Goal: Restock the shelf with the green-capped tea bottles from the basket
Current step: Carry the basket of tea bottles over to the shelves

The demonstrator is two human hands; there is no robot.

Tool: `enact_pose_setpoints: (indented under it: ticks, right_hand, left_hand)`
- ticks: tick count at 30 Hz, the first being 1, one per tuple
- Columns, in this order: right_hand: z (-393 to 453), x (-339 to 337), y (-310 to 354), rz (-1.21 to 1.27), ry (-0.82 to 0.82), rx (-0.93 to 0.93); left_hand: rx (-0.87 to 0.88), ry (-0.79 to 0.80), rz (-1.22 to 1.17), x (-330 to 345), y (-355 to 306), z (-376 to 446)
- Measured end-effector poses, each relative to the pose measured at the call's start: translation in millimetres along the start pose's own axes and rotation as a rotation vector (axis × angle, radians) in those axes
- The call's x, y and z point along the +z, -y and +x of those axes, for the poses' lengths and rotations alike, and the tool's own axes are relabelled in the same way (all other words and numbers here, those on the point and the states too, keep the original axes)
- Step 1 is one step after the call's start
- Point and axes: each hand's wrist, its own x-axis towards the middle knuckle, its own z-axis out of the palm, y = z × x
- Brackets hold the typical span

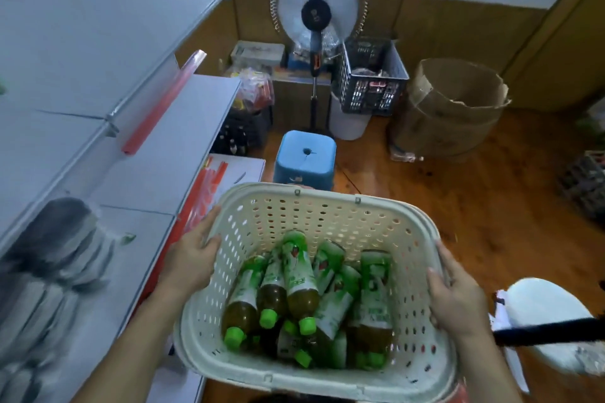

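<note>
I hold a cream perforated basket (330, 206) in front of me with both hands. My left hand (193, 258) grips its left rim and my right hand (455, 298) grips its right rim. Inside lie several tea bottles (299, 281) with green caps and green-white labels, piled on their sides, caps mostly toward me. The white shelf (137, 173) runs along my left in stepped tiers with red price strips on its edges.
A blue plastic stool (306, 157) stands on the wooden floor just beyond the basket. Behind it are a standing fan (316, 15), a dark crate (373, 78) and a torn cardboard box (451, 108). Blurred grey items sit on the lower left shelf.
</note>
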Motion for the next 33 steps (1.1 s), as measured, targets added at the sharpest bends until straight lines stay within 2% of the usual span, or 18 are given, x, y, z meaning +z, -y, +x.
enact_pose_setpoints:
  ticks: [5, 15, 26, 33]
  right_hand:
    - [96.9, 18.0, 18.8, -0.017, 0.035, 0.006]
    - [245.8, 38.9, 115.3, -0.029, 0.092, -0.011]
    - [380.3, 116.7, 184.0, -0.022, 0.015, 0.066]
    - [457.5, 161.8, 226.9, -0.003, 0.019, 0.069]
  left_hand:
    - [0.008, 0.001, 0.001, 24.1, -46.3, 78.8]
    - [0.039, -0.033, 0.022, 52.3, -97.0, 219.1]
    - [0.029, 0.067, 0.049, 74.1, -124.7, 428.2]
    - [0.022, 0.081, 0.105, 78.4, -145.3, 525.2]
